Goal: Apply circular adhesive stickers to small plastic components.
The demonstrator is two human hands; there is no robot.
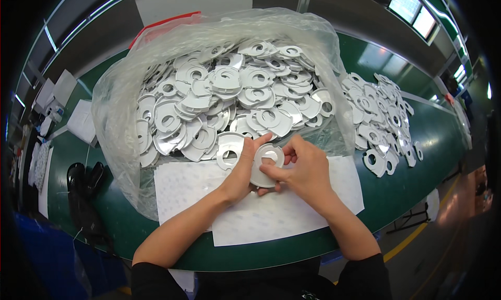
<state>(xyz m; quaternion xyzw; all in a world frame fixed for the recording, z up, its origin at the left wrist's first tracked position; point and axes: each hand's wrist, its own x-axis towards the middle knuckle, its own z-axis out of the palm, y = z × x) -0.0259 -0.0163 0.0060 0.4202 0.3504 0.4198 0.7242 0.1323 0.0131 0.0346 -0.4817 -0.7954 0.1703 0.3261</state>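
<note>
Between both hands, over the white sheets (261, 221), is a flat white plastic piece (264, 179) with a round ring and a hole. My left hand (244, 167) is closed on its left side, thumb pointing up and fingers partly hidden beneath. My right hand (305, 169) pinches the ring's right side, its thumb lying across the front near the hole. Just left of my left hand, another white ring piece (227, 143) rests at the near edge of a big heap of similar pieces (224, 86) inside a clear plastic bag (112, 101).
A second pile of white pieces (381, 117) lies on the green table (313, 242) at right. At left sit a black bag-like item (83, 201) and a white packet (82, 120). A red strip (164, 22) shows behind the plastic bag.
</note>
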